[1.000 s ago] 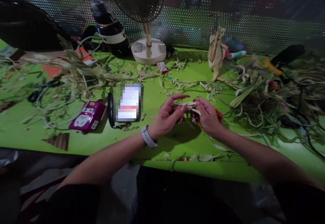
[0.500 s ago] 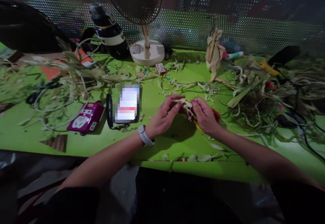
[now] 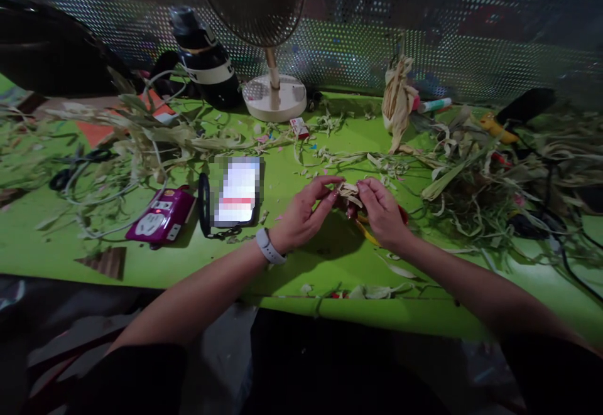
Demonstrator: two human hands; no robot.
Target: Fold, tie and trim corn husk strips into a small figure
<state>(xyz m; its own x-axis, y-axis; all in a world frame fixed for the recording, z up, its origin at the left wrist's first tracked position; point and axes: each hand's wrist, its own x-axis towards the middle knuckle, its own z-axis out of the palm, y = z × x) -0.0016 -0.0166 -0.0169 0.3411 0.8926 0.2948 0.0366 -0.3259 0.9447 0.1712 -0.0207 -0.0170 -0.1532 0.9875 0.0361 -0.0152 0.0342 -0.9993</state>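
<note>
Between my two hands is a small bundle of dried corn husk (image 3: pixel 348 191), pale and folded, held just above the green table (image 3: pixel 301 277). My left hand (image 3: pixel 308 211), with a light watch (image 3: pixel 269 247) on its wrist, pinches the bundle's left side between thumb and fingers. On the other side my right hand (image 3: pixel 384 214) grips the husk with thumb and forefinger; its remaining fingers curl under. Beneath the right hand lies a tool with red and yellow handles (image 3: pixel 368 234), mostly hidden, so its kind is unclear.
A phone (image 3: pixel 238 192) and purple power adapter (image 3: pixel 161 217) lie at left. Behind stand a fan (image 3: pixel 274 98) and dark bottle (image 3: pixel 207 66). A husk figure (image 3: pixel 398 104) stands at the back; a husk heap (image 3: pixel 475 176) with cables spreads at right.
The husk bundle has turned slightly between my fingers, showing a flatter folded face. My right hand has shifted a little to the right. The other things stay in place.
</note>
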